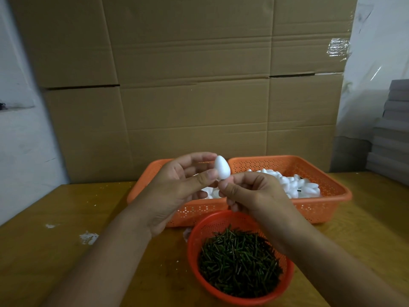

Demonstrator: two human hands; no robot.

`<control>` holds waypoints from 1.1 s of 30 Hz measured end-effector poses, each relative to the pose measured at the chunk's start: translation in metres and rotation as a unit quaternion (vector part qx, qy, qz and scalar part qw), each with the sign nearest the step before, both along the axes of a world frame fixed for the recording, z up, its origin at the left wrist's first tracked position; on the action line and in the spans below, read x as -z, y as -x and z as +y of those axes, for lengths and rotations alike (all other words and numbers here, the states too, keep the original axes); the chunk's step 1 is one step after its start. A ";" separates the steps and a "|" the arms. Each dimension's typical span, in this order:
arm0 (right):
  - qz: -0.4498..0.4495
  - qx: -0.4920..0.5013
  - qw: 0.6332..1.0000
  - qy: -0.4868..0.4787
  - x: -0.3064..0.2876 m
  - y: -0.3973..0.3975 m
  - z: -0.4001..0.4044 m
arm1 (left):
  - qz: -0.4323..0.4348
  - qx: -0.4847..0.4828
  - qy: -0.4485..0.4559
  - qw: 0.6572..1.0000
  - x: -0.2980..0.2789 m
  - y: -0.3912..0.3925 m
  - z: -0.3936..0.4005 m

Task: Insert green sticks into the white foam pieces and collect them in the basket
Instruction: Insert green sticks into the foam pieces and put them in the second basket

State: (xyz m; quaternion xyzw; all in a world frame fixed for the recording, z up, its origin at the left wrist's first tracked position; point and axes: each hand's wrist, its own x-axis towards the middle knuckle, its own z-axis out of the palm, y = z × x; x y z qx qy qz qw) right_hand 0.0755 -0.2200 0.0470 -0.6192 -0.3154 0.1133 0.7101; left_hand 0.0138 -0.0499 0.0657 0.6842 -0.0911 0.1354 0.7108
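Left hand (177, 185) raised, grip pinching foam egg (222, 167) — right hand (250, 193) grip pinched beneath it.

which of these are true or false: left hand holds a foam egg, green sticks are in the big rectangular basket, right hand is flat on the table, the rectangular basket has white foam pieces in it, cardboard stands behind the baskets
1. The left hand holds a foam egg. True, pinched between thumb and fingers.
2. The green sticks are in the rectangular basket. False: they fill the round red basket nearest the person.
3. The right hand lies flat on the table. False: it is raised, fingers pinched at the egg's lower tip.
4. The rectangular basket holds white foam pieces. True.
5. Cardboard stands behind the baskets. True.
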 end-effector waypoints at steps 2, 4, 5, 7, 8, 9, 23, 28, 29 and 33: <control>-0.003 0.008 1.000 0.003 0.000 0.000 0.000 | -0.005 -0.027 -0.025 0.999 0.001 -0.001 -0.002; -0.007 0.012 1.000 0.005 0.001 0.001 0.001 | -0.010 -0.040 -0.040 0.998 0.001 -0.001 -0.003; -0.010 0.013 1.000 0.006 0.001 0.001 0.001 | -0.012 -0.044 -0.047 0.998 0.001 -0.001 -0.004; -0.016 0.011 1.000 0.013 0.000 0.000 0.002 | -0.017 -0.047 -0.056 0.997 0.002 -0.002 -0.005; -0.018 0.008 1.000 0.016 0.000 0.000 0.001 | -0.019 -0.046 -0.057 0.997 0.002 -0.002 -0.005; -0.020 0.002 1.000 0.018 0.000 0.000 0.001 | -0.021 -0.043 -0.057 0.997 0.002 -0.002 -0.005; 0.008 -0.021 0.999 0.030 -0.003 0.002 -0.002 | -0.027 -0.052 -0.031 0.998 0.007 -0.005 -0.004; -0.002 -0.009 0.999 0.038 -0.004 0.002 -0.003 | -0.024 -0.056 -0.023 0.998 0.009 -0.007 -0.004; -0.005 -0.004 0.999 0.036 -0.004 0.002 -0.003 | -0.022 -0.056 -0.023 0.998 0.010 -0.008 -0.005; -0.014 0.007 1.000 0.027 -0.003 0.002 -0.001 | -0.021 -0.058 -0.025 0.998 0.013 -0.010 -0.007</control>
